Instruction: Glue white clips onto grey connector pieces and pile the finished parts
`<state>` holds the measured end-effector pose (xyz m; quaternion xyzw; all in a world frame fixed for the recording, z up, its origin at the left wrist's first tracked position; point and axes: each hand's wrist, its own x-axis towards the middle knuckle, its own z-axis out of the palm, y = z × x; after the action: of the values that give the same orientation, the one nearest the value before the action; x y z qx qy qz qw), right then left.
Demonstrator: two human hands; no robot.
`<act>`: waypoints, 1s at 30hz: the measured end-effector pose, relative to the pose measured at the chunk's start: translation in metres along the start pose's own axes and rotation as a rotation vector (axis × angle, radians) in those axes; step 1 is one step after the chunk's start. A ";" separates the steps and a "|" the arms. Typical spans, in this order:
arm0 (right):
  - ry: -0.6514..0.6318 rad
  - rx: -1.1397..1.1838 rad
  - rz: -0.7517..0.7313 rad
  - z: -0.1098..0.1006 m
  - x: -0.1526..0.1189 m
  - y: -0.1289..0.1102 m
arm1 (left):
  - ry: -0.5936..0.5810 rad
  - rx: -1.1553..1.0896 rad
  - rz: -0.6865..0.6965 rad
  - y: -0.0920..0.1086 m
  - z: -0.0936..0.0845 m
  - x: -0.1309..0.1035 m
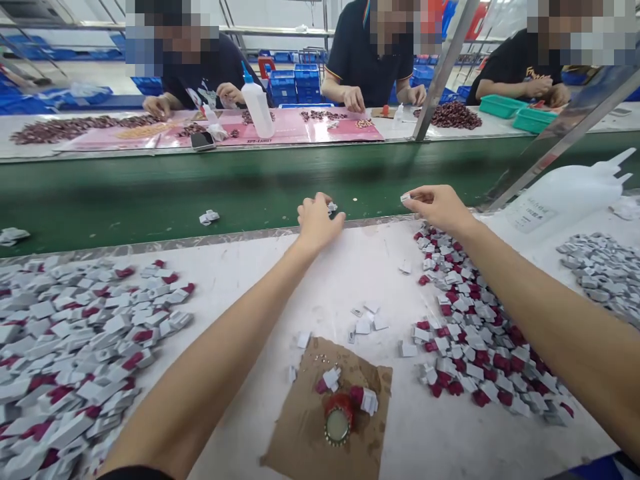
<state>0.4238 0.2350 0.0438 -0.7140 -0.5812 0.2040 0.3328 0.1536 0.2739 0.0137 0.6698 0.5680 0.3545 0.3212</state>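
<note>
fingers of right hand [440,205] pinch white piece [405,197].

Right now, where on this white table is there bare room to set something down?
Bare white tabletop lies between the left heap of small white-and-red parts and the brown cardboard scrap. The green conveyor belt is mostly bare too. The right side is crowded with another red-and-white pile.

Bright, even overhead light, soft shadows, wide-angle bending at edges, slight blur throughout.
</note>
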 end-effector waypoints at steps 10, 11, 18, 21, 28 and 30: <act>0.053 0.419 -0.316 0.025 -0.156 -0.057 | -0.478 -0.734 0.163 0.037 -0.018 -0.129; 0.089 0.383 -0.336 0.026 -0.166 -0.059 | -0.488 -0.762 0.141 0.036 -0.019 -0.135; -0.057 0.469 -0.332 0.014 -0.212 -0.064 | -0.637 -0.841 0.071 0.025 -0.037 -0.163; -0.122 0.505 -0.309 0.009 -0.223 -0.059 | -0.703 -0.890 0.028 0.023 -0.045 -0.177; -0.190 0.467 -0.360 0.020 -0.237 -0.057 | -0.781 -0.931 -0.061 0.023 -0.049 -0.207; -0.181 0.510 -0.338 0.023 -0.239 -0.060 | -0.808 -0.859 -0.081 0.023 -0.052 -0.211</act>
<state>0.3093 0.0155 0.0476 -0.4796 -0.6490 0.3478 0.4773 0.1007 0.0630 0.0380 0.5395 0.2311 0.2570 0.7678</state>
